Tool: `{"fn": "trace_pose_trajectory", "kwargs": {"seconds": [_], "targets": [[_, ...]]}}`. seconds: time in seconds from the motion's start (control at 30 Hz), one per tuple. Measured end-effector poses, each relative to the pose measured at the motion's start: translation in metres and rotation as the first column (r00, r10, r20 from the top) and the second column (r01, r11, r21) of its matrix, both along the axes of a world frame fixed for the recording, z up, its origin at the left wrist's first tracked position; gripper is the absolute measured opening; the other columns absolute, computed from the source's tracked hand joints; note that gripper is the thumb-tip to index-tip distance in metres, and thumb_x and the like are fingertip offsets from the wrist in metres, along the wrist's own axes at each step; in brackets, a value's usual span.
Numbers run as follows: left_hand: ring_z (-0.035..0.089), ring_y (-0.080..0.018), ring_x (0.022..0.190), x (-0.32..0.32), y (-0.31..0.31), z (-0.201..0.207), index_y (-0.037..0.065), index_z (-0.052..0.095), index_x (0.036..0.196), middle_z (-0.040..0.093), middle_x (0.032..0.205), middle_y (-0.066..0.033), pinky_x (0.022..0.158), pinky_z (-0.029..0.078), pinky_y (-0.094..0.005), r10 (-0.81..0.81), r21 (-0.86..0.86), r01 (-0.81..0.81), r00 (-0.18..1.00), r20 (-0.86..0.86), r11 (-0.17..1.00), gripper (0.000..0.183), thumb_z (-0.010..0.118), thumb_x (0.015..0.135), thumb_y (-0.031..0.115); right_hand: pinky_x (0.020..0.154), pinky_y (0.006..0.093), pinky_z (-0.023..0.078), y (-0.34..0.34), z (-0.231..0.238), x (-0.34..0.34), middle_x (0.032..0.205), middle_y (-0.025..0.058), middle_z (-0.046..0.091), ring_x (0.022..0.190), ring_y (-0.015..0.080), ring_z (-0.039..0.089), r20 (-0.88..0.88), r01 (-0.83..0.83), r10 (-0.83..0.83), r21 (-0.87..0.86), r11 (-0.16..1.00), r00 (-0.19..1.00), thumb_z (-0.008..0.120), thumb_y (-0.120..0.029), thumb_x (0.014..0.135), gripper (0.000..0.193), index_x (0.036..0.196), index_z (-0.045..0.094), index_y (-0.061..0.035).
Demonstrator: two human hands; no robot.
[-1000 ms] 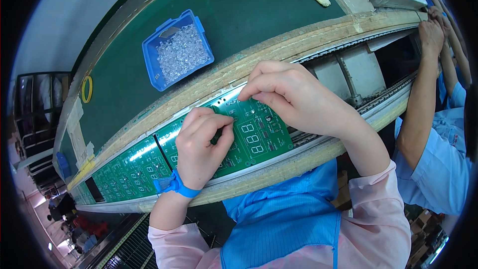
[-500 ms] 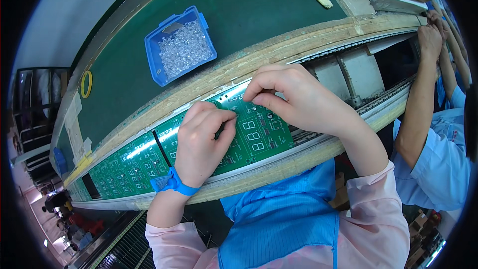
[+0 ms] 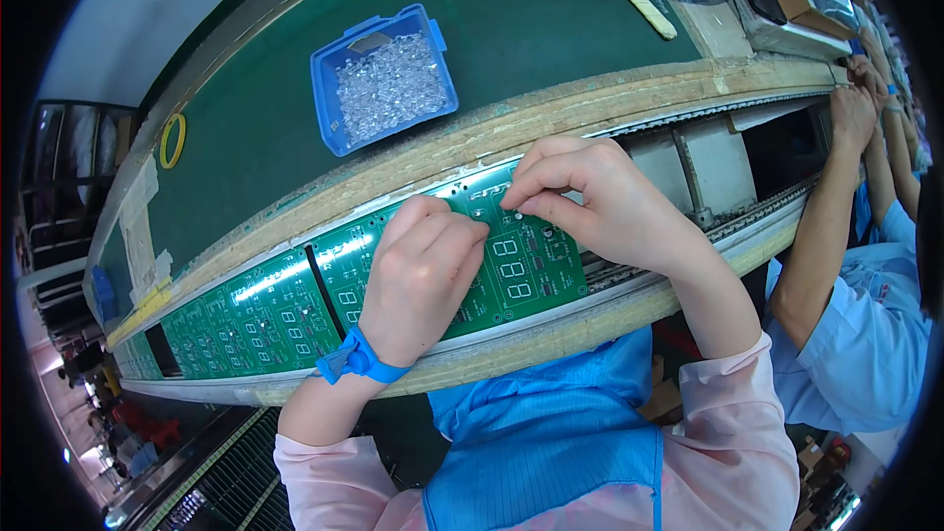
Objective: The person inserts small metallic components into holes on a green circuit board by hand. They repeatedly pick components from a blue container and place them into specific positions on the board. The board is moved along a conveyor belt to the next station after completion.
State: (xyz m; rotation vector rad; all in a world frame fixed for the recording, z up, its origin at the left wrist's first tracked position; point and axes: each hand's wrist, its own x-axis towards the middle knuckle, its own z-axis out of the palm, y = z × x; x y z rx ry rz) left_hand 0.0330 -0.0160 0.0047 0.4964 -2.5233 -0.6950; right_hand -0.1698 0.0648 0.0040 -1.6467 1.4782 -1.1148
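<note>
Both my hands work over a green circuit board (image 3: 536,297) printed with white digit outlines. My left hand (image 3: 421,280), with a blue strap (image 3: 362,359) at its wrist, rests over the board's left part, fingers curled and pressed together near its middle. My right hand (image 3: 608,199) pinches thumb and forefinger close over the board's far edge, beside a few small mounted parts. Whatever lies between the fingertips of either hand is hidden or too small to name. Beyond the rail stands a blue bin (image 3: 450,103) of small clear plastic pieces (image 3: 388,88).
More green boards (image 3: 251,310) lie leftward along the conveyor rail (image 3: 551,329). A wooden strip (image 3: 629,95) borders the green tabletop (image 3: 531,29). On it are a yellow ring (image 3: 173,142) and a pale stick (image 3: 644,8). At right, another person's arm (image 3: 826,226) reaches over the line.
The view has shifted a little, so the bin appears farther right. My left fingertips have moved slightly right along the board; my right hand stays pinched, slightly nearer me.
</note>
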Motion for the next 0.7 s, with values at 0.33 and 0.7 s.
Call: {"fn": "trace_pose_trajectory", "kwargs": {"seconds": [0.33, 0.7], "targets": [[0.060, -0.0266, 0.079, 0.016, -0.004, 0.003, 0.002, 0.069, 0.083, 0.066, 0.079, -0.0089, 0.070, 0.050, -0.0373, -0.008, 0.040, 0.008, 1.000, -0.010, 0.999, 0.017, 0.081, 0.071, 0.003, 0.074, 0.0286, 0.055, 0.003, 0.006, 0.005, 0.090, 0.0122, 0.071, 0.080, 0.0177, 0.069, 0.244, 0.023, -0.068, 0.184, 0.983, 0.967, 0.068, 0.001, 0.085, 0.014, 0.099, 0.070, 0.0022], [0.066, -0.0287, 0.093, 0.028, -0.010, 0.002, 0.001, 0.070, 0.092, 0.068, 0.089, -0.0108, 0.080, 0.055, -0.0385, 0.010, 0.116, -0.005, 0.999, -0.042, 0.993, 0.017, 0.076, 0.076, 0.002, 0.071, 0.0400, 0.051, -0.002, 0.011, 0.020, 0.081, 0.0100, 0.061, 0.080, 0.0285, 0.061, -0.305, -0.032, 0.040, 0.032, 0.999, 0.952, 0.066, 0.005, 0.077, 0.031, 0.106, 0.065, -0.0025]]}}
